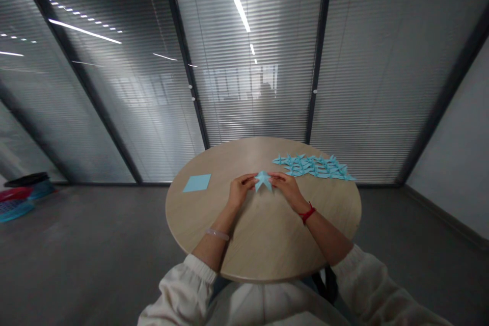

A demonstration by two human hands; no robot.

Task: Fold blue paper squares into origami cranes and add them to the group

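The folded paper piece (263, 181) sits at the middle of the frame, on the far half of the round table (267, 249), directly between the two hands. One sharp tip points to the top of the frame, away from the person. Two more tips splay down-left and down-right toward the near edge. It looks about as wide as it is tall, so no clear long axis shows at this size.

The piece is light blue, matt and star-like, with creases that catch slightly different shades. Whether it lies flat or is lifted a little off the wood cannot be told.

The left hand (240, 189) has its grip pinched on the piece's left edge, fingertips together. The right hand (287, 187) has its grip closed on the right edge in the same way. The fingertips cover both side edges of the paper.

A flat blue square sheet (197, 182) lies well apart toward the left of the table. A band of finished blue pieces (315, 166) spreads across the upper right of the table, too small and overlapped to count.

A red wrist band (307, 212) is on the right wrist and a pale bracelet (217, 234) on the left. The cream sleeves are cut off by the bottom edge.
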